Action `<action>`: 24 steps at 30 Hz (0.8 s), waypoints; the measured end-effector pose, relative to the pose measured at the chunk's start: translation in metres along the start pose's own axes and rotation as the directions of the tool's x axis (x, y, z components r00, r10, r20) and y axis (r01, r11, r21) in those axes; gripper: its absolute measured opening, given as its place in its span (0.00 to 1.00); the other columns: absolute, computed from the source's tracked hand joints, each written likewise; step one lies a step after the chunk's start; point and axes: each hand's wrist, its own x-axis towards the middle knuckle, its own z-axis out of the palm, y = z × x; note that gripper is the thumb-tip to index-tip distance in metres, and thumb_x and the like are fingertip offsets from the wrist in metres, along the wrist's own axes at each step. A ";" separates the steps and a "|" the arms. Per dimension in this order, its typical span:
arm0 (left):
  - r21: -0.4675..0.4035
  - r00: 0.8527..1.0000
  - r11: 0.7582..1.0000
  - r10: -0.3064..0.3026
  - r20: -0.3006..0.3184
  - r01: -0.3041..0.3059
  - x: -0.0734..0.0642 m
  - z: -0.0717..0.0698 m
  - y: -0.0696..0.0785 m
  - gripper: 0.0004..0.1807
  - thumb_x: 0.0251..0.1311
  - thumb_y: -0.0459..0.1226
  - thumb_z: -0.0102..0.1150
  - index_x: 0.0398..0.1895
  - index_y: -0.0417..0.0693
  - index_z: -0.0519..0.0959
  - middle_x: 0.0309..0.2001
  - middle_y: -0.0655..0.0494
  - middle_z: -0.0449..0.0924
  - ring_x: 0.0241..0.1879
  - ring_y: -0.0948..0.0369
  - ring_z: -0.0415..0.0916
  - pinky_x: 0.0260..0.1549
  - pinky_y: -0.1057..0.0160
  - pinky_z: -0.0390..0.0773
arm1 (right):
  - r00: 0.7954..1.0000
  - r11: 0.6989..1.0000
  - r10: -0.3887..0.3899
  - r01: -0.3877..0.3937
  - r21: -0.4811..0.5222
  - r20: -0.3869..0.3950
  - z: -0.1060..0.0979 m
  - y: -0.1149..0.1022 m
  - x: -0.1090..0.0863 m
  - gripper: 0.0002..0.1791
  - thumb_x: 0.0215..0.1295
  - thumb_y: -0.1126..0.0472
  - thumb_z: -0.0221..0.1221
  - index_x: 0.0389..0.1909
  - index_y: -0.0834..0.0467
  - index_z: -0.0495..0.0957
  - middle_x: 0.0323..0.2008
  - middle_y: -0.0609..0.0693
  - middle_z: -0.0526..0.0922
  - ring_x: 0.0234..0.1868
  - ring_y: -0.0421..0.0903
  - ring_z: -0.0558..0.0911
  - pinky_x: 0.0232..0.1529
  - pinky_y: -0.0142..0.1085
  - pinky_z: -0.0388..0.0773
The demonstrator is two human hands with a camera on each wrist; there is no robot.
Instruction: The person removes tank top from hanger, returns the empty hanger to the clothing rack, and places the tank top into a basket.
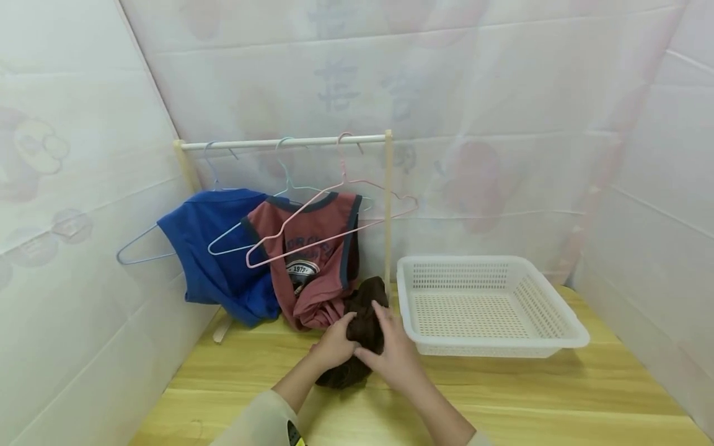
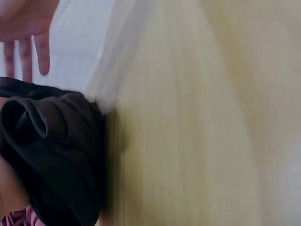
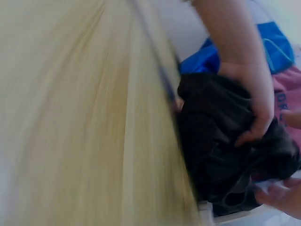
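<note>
A bunched dark brown garment lies on the wooden table between both hands. My left hand holds its left side; in the right wrist view the thumb lies over the cloth and the other fingers are hidden. My right hand is at the garment's right side, thumb and fingers spread apart. From the left wrist, its straight fingers show beyond the dark folds. Just behind hangs a reddish sleeveless top with navy trim and printed lettering, its lower part gathered near the brown garment.
A rack with a white rail and wooden posts stands at the back. On it hang a blue garment on a hanger and a bare pink hanger in front of the red top. A white plastic basket sits at the right.
</note>
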 end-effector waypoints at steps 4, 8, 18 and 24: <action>-0.148 0.996 0.988 -0.025 0.083 0.038 0.004 -0.006 -0.007 0.52 0.51 0.35 0.69 0.77 0.43 0.49 0.75 0.39 0.53 0.71 0.41 0.57 0.62 0.37 0.64 | 0.982 0.898 -0.133 0.178 -0.402 0.137 0.011 0.001 0.012 0.63 0.42 0.37 0.75 0.78 0.37 0.47 0.79 0.55 0.38 0.74 0.70 0.50 0.59 0.71 0.61; -0.375 0.968 0.914 -0.066 0.243 0.156 0.006 -0.021 -0.015 0.58 0.53 0.38 0.70 0.79 0.48 0.40 0.78 0.41 0.39 0.75 0.40 0.46 0.65 0.36 0.59 | 0.968 0.851 -0.044 0.165 -0.498 0.247 0.025 0.006 0.025 0.68 0.35 0.29 0.74 0.78 0.37 0.46 0.79 0.53 0.33 0.73 0.75 0.47 0.55 0.77 0.56; -0.563 0.957 0.775 -0.252 0.140 0.286 0.011 -0.041 -0.031 0.36 0.75 0.44 0.43 0.77 0.37 0.44 0.47 0.48 0.82 0.38 0.59 0.82 0.44 0.57 0.79 | 0.978 0.904 0.074 0.017 -0.426 0.196 0.043 0.018 0.052 0.34 0.48 0.47 0.72 0.58 0.48 0.73 0.76 0.56 0.52 0.58 0.72 0.71 0.30 0.48 0.75; -0.047 0.968 0.984 -0.180 -0.173 0.174 0.018 -0.040 -0.035 0.24 0.68 0.45 0.57 0.57 0.36 0.75 0.37 0.46 0.83 0.32 0.57 0.81 0.35 0.57 0.81 | 0.983 0.948 -0.005 0.063 -0.313 0.182 0.036 0.022 0.055 0.16 0.50 0.54 0.71 0.37 0.50 0.76 0.66 0.56 0.68 0.45 0.56 0.79 0.35 0.42 0.75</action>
